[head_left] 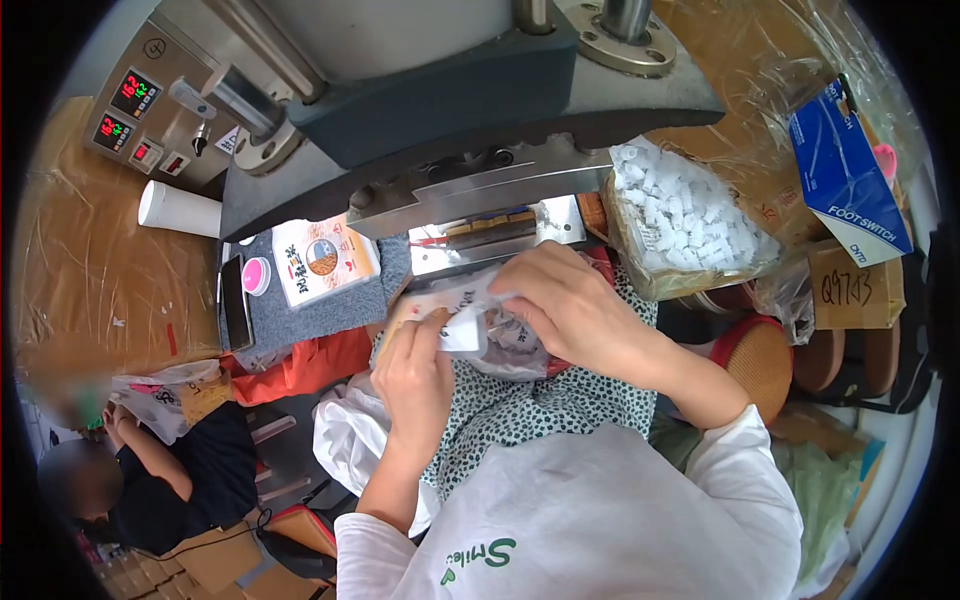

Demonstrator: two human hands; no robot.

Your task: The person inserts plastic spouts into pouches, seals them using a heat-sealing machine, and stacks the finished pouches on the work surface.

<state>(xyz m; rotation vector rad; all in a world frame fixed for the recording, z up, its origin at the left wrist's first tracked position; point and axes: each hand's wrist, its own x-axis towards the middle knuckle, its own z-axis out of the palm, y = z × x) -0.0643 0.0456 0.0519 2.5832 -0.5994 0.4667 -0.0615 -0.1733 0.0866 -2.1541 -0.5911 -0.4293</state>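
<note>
Both hands are at a printed plastic bag (408,309) in front of the press machine (430,120). My left hand (415,370) has its fingers closed on the bag's lower edge. My right hand (565,305) pinches the clear part of the bag from the upper right, its fingers bent together. Under the hands lies clear plastic with printed pieces (512,345), over my lap. Just beyond the hands is the machine's metal plate (425,258) with a brownish bar (490,230) on it.
Left of the plate, a flat printed bag (325,262), a pink round lid (256,276) and a phone (236,302) lie on grey cloth. White cup (178,209) behind. Box of small white pieces (685,215) and blue box (845,175) at right. Another person (205,470) sits at lower left.
</note>
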